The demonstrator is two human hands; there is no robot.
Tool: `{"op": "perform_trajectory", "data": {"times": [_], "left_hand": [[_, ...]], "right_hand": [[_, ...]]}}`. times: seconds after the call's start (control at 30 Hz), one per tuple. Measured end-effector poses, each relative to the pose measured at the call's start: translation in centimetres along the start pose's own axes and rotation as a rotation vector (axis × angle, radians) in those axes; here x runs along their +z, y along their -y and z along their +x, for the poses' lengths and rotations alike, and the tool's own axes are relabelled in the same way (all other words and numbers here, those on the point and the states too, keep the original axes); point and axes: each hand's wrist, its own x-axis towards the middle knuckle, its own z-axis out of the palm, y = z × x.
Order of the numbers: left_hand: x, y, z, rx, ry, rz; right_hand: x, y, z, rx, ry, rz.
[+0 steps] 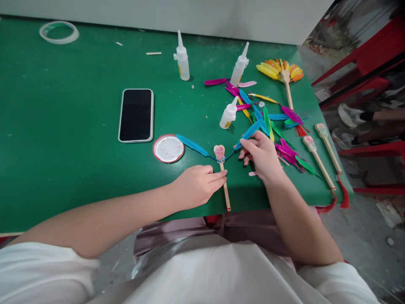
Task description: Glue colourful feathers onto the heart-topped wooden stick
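In the head view a wooden fan handle lies on the green table near its front edge, its rounded head smeared with pink and white. My left hand is closed on the stick just below the head. Between the thumb and fingers of my right hand is a blue feather, its quill tip at the base of the head. Another blue feather slants out to the left, its quill touching the same spot. A red-rimmed lid with a whitish, speckled surface sits under that feather's tip.
Several loose coloured feathers lie right of centre. Three glue bottles stand around them. A finished yellow-orange feather fan and two tasselled handles lie at the right. A phone and a tape roll are left.
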Motion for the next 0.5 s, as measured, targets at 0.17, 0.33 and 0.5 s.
{"op": "perform_trajectory", "data": {"times": [0.17,0.33,0.5], "left_hand": [[0.05,0.03,-0.04,0.000,0.012,0.008],[0.06,0.00,-0.03,-0.004,0.002,0.005],[0.05,0.00,-0.02,-0.004,0.002,-0.004]], "right_hand": [[0.05,0.00,-0.09,-0.030,-0.040,-0.030],[0.06,0.06,-0.17,-0.018,0.007,-0.052],[0.01,0.01,-0.07,-0.036,-0.046,-0.046]]}}
